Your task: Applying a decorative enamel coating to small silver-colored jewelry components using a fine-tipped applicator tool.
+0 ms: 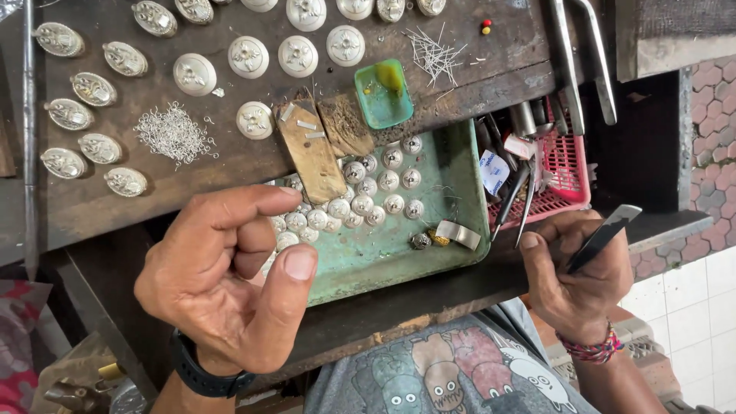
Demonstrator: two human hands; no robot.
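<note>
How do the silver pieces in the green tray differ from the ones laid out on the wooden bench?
The tray pieces are small, round and crowded together, touching; the bench pieces are larger, some oval, and spaced apart in rows. The tray pieces sit inside the green tray; the bench pieces lie on bare wood. Both are silver-coloured with raised relief.

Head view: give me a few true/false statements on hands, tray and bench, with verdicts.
1. The right hand holds dark tweezers. True.
2. The left hand grips a hammer. False: it holds no tool, fingers curled above the green tray.
3. The green tray holds small round silver pieces. True.
4. The pink basket sits left of the tray. False: it is to the right.
5. A pile of tiny wire hooks lies on the wooden bench. True.
</note>
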